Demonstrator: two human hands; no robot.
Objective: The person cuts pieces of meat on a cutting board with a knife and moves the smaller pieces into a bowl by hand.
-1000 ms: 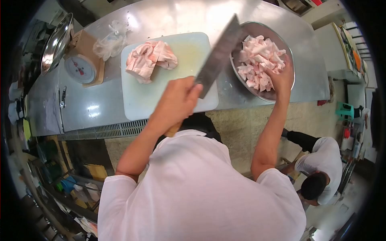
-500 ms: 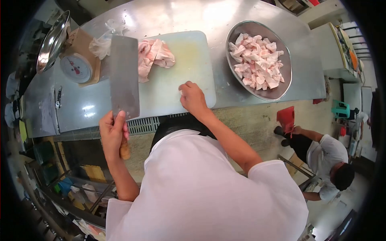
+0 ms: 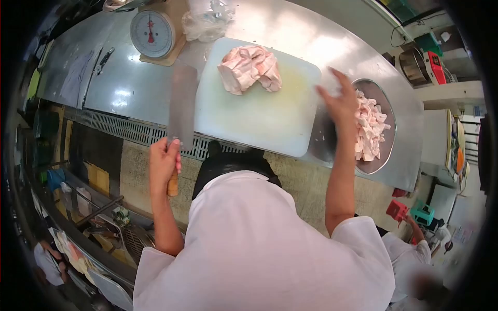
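My left hand (image 3: 164, 161) grips the wooden handle of a cleaver (image 3: 182, 103), its broad blade raised upright by the left side of a white cutting board (image 3: 254, 119). On the board's far part lies a folded lump of pale pink raw meat or skin (image 3: 249, 70). My right hand (image 3: 340, 101) is held up past the board's right edge, fingers spread and holding nothing. It partly covers the left side of a metal bowl (image 3: 388, 111). Inside the bowl are many cut pale pieces (image 3: 371, 127).
A dial scale (image 3: 151, 34) stands at the back left, with a clear plastic bag (image 3: 207, 20) beside it. A small dark tool (image 3: 105, 60) lies on the steel table (image 3: 129, 88). Another person (image 3: 407, 254) is at the right, holding a red object (image 3: 397, 210).
My right hand has moved right, from above the board to beside the bowl, and its fingers have spread. The view has turned. My left hand still holds the cleaver.
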